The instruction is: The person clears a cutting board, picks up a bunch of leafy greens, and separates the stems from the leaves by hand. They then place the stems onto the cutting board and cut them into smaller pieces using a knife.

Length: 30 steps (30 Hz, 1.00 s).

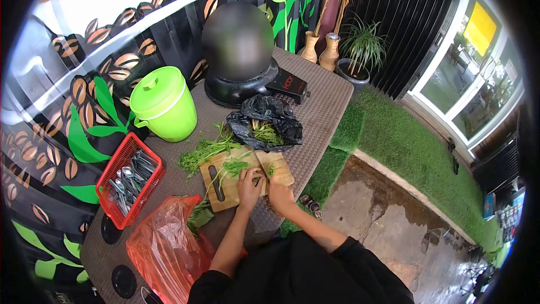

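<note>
A wooden cutting board (226, 199) with a dark-edged handle slot lies near the table's front edge. My left hand (250, 190) is on it, fingers curled over green leafy herbs (234, 166) whose stems stretch off to the left. Close beside it, my right hand (280, 196) is closed in a fist at the board's near edge; what it grips is hidden. A few small green bits (270, 169) rest on the board beyond my fingers. More leafy herbs (207, 153) are heaped past the board's far left corner.
Behind the board, a black plastic bag (238, 125) holds greens. A lime-green lidded bucket (169, 107), a red basket (147, 183) of cutlery and an orange plastic bag (163, 239) stand leftward. A black round appliance (225, 91) sits at the table's far end.
</note>
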{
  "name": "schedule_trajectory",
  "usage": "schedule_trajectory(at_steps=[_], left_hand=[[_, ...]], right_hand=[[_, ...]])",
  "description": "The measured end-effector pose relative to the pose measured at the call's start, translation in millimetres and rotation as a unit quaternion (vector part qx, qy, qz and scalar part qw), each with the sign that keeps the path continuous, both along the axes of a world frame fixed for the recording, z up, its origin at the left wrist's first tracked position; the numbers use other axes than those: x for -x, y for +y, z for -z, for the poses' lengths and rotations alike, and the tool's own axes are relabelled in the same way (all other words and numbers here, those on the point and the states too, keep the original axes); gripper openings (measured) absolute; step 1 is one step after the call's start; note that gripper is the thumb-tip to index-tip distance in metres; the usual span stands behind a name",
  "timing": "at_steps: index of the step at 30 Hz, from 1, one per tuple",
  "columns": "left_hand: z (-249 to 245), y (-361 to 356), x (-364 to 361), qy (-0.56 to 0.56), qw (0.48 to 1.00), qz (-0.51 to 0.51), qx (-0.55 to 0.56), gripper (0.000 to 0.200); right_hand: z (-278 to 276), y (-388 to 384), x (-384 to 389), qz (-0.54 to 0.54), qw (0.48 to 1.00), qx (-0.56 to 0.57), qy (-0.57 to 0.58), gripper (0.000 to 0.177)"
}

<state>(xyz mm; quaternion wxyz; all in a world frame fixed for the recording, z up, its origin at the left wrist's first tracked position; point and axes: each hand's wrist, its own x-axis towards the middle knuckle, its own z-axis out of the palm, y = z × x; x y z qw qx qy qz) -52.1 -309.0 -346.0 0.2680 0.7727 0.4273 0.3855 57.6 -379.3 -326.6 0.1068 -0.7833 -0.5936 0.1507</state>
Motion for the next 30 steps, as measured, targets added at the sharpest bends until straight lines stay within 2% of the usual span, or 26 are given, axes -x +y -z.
schedule_trajectory(at_steps=[2, 5, 9, 11, 12, 15, 18, 19, 21, 22, 26, 30], left_hand=[[-4, -2, -1, -0.014, 1.000, -0.010, -0.009, 0.027], [-1, -2, -1, -0.006, 1.000, -0.016, -0.021, 0.026], [6, -1, -3, -0.020, 0.999, -0.041, 0.010, 0.025], [4, 0, -2, -0.018, 1.000, -0.018, -0.017, 0.023], [5, 1, -2, -0.018, 1.000, -0.020, -0.016, 0.023], [6, 0, -3, -0.029, 0.999, -0.023, -0.006, 0.023], [0, -2, -3, -0.020, 1.000, -0.024, 0.005, 0.014], [-1, -3, -3, -0.012, 0.999, -0.018, -0.027, 0.013], [-1, -4, -4, -0.006, 0.998, -0.014, -0.058, 0.012], [-1, -4, -3, -0.002, 0.999, 0.001, -0.053, 0.013], [2, -2, -3, -0.018, 0.999, 0.007, -0.036, 0.016], [3, 0, -3, -0.009, 0.998, -0.039, -0.042, 0.017]], right_hand=[[8, 17, -15, -0.055, 0.997, -0.046, 0.015, 0.027], [-8, 15, -23, -0.083, 0.996, -0.025, 0.026, 0.028], [-5, -2, -1, -0.011, 0.999, -0.047, 0.007, 0.027], [-15, -3, 8, 0.011, 0.999, 0.039, 0.036, 0.024], [3, 4, 3, -0.007, 1.000, -0.010, 0.021, 0.023], [8, 22, -12, -0.043, 0.998, -0.044, 0.001, 0.022], [10, 12, -8, -0.035, 0.998, -0.054, -0.025, 0.026], [9, 6, -2, -0.035, 0.998, -0.055, -0.025, 0.026], [9, -4, 7, 0.021, 0.999, -0.027, -0.036, 0.031], [10, -4, 4, 0.017, 1.000, -0.006, 0.000, 0.040], [10, 1, -15, -0.013, 0.999, -0.020, -0.032, 0.038], [4, 5, -25, -0.043, 0.999, -0.019, 0.019, 0.032]])
